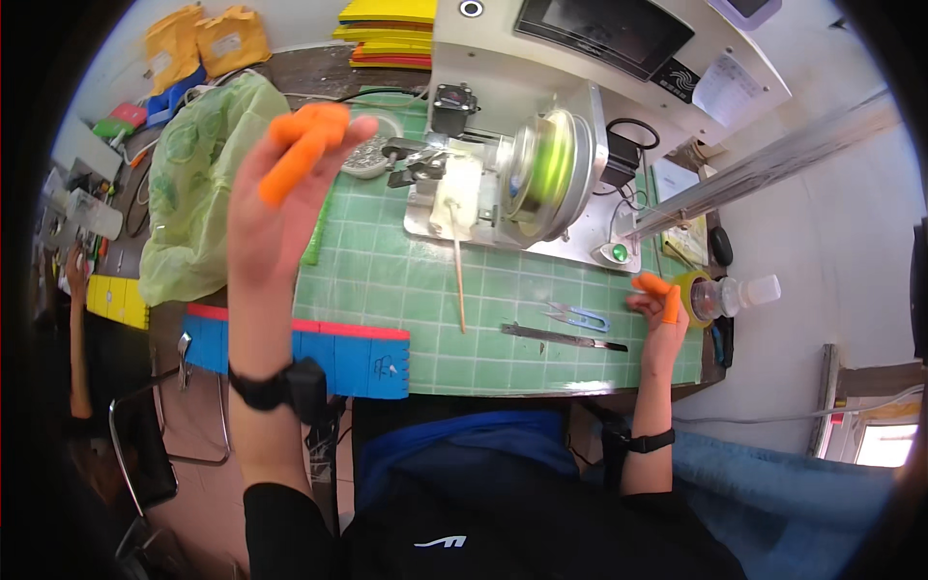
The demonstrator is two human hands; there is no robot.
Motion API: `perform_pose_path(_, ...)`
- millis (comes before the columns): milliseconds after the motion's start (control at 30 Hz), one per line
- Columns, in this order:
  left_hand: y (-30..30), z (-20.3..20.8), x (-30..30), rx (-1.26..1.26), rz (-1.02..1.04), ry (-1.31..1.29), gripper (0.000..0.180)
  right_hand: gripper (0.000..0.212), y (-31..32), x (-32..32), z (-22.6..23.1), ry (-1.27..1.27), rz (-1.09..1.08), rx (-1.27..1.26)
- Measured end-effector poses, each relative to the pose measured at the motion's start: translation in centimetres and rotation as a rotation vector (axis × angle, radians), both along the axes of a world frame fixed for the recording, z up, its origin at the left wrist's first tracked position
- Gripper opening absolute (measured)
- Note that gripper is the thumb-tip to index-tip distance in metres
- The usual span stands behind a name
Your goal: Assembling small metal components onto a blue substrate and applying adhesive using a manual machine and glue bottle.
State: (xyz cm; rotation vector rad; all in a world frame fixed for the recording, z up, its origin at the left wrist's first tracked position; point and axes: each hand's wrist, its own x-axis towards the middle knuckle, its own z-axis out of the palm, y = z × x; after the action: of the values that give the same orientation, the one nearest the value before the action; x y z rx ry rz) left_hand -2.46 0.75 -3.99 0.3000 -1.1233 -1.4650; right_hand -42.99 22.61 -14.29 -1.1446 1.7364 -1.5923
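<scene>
Dark-sleeved forearms rise from the lower edge, nearest the lens; each wrist wears a black band.

Desk [387,280]: green gridded cutting mat on top. A white winding machine [503,184] stands at the far side, carrying a spool of yellow-green line [546,159].

Left: a pale green plastic bag [198,193], bulging; a blue strip with a red edge [358,353] lies along the near rim of the desk.

Left hand [290,193]: raised well above the mat, fingers [300,150] loosely spread, orange rubber cots on the tips, holding nothing that I can make out.

Right hand [657,304]: at the right edge of the mat, orange-tipped fingers curled toward a roll of tape [688,290] and a small clear bottle [730,295]. Touching or just short, I cannot tell; grip not shown.

Small items on the mat, near the right hand: a craft knife [565,337], blue thread snips [578,315], and a thin wooden stick [458,280] leaning out from the machine.

Risks, as I judge them: the bottle sits at the desk's rim, so a nudge could tip it off. The knife lies just beside the right wrist; a careless sweep could catch the blade. Slick cots could lose fine line.
</scene>
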Motion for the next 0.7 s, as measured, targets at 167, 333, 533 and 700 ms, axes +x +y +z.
perform_pose_path(167, -4.7, -2.6, -0.1, -0.111, -0.032, -0.357, 0.013, 0.045, 0.4, 0.2, -1.3, -0.218, -0.163, -0.087)
perform_pose_path(333, -5.9, -3.5, 0.0, -0.333, 0.009, -0.59, 0.015, 0.047, -0.2, -0.5, -0.9, -0.235, -0.147, -0.041)
perform_pose_path(533, -5.9, -3.9, 0.0, -0.348, -0.005, -0.593, 0.021, 0.047, -0.4, -1.0, -1.0, -0.215, -0.142, -0.075)
perform_pose_path(700, -5.7, -4.7, 0.4, -0.264, 0.002, -0.571, 0.02, 0.047, -0.4, -0.6, -1.2, -0.206, -0.154, -0.064)
